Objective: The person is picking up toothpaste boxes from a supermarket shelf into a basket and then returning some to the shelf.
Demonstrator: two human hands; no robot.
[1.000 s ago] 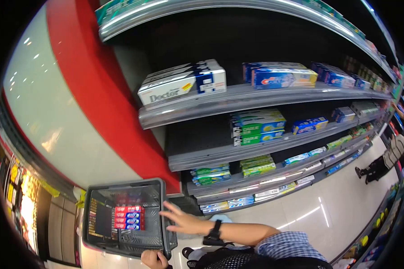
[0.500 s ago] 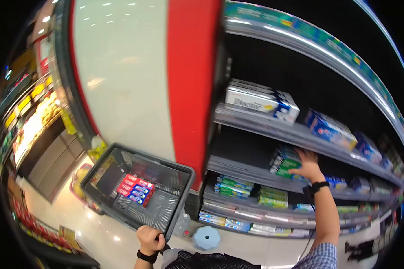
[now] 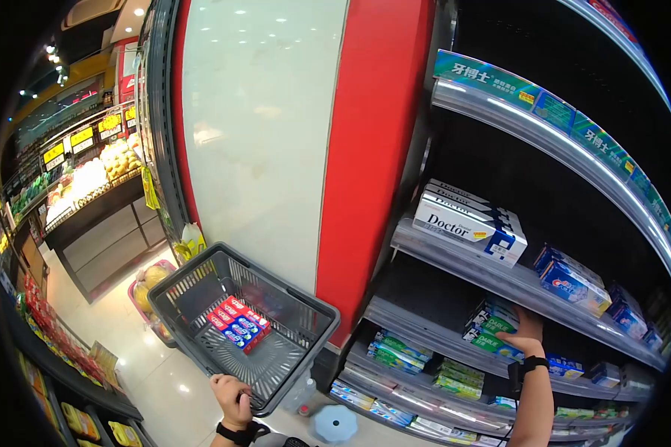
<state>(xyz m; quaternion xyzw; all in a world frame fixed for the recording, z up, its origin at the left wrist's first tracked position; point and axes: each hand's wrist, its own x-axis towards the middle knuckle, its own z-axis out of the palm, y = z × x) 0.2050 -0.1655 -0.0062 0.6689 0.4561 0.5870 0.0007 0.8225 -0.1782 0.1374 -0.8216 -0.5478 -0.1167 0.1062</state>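
My left hand is closed on the near rim of a dark grey shopping basket. Inside the basket lie several red and blue toothpaste boxes, side by side. On a middle shelf, my right hand is at a stack of green and white Darlie toothpaste boxes. Its thumb presses against their front, and the other fingers reach round their right side, partly hidden under the shelf above.
White Doctor toothpaste cartons and blue boxes stand on the shelf above. More toothpaste boxes fill lower shelves. A red and white pillar rises behind the basket. A light blue stool stands on the floor.
The view has shifted, so shelves and basket appear further right. My right hand has gone from spread over the green boxes to closing round their right side. My left hand stays at the basket rim.
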